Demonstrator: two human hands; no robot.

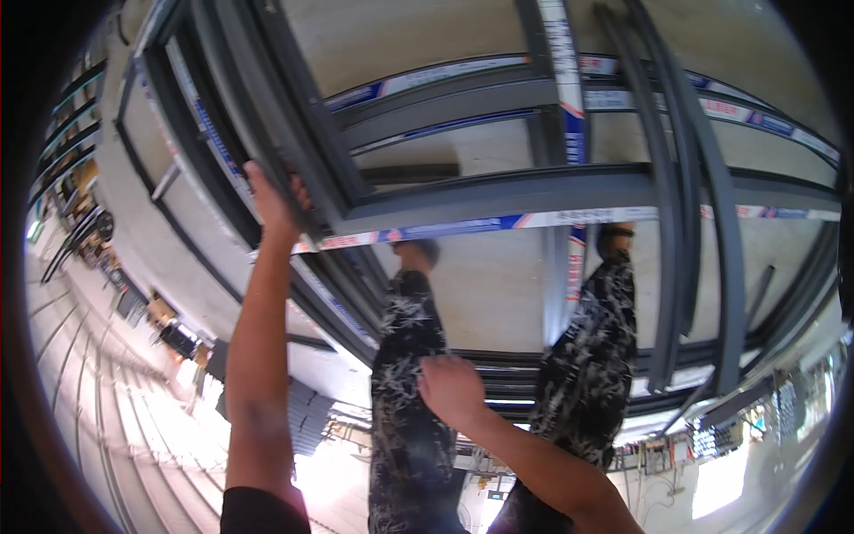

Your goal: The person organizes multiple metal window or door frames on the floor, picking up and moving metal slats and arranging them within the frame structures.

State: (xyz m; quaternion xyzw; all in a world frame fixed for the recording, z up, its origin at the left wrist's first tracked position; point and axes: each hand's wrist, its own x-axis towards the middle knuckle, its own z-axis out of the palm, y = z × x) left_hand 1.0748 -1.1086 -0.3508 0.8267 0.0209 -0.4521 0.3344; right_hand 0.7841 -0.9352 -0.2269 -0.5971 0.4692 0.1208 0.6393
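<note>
My left hand (277, 203) is wrapped round a long grey metal bar (245, 98) at the left corner of a large grey frame. Its thumb lies on one side, and the fingertips show on the other. The frame's long near rail (498, 191) runs to the right from beside this hand, with blue, white and red printed film along its edge. My right hand (451, 389) is closed in front of my patterned trouser leg, apart from the frame. Its fingers are folded under and mostly hidden, so I cannot make out whether anything is in them.
Several loose grey bars (689, 178) lie across the frame at the right. More grey frames (205, 133) are stacked at the left. My feet stand amid the framework, on the pale floor (498, 285). Small items (173, 334) lie on the far left.
</note>
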